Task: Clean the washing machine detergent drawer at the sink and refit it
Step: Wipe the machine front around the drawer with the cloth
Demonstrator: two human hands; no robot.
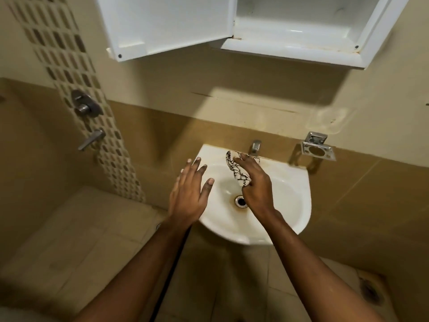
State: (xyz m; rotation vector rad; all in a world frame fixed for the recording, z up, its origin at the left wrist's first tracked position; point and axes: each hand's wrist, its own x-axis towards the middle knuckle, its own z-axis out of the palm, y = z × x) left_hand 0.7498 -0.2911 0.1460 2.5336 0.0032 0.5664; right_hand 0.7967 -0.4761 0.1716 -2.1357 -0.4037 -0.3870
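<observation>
So, nearest first: two bare forearms reach in from the bottom edge, over the tiled floor (97,228). The left hand (188,194) is flat w/ fingers spread wide and holds nothing. It hovers over the left rim of the sink (299,182); can't tell if it touches. The right hand (255,182) grips a bunched white cloth (236,168) w/ a dark line pattern, fingers curled round its lower end. The cloth hangs over the bowl, between the drain (241,202) and the tap (255,146). No water shows at the spout.

The detergent drawer isn't in view, neither in the bowl nor on the rim, so there's no telling how clean it is.

Step in hand, as I read it, is wetting or rinsing the cloth. To do it well:
- Use the free left hand on the tap, since the right is busy.
- Keep the cloth low under the spout so runoff goes to the drain. The bowl is small and shallow, so splash onto the floor is the likely slip.
- Wring w/ both hands over the bowl, i.e. damp, not dripping, before it meets the drawer.

Further back, a chrome holder (318,149) sits on the wall just right of the tap. Above, the white cabinet (301,36) has its door (167,26) swung open over the sink, so mind the head when leaning in.
</observation>
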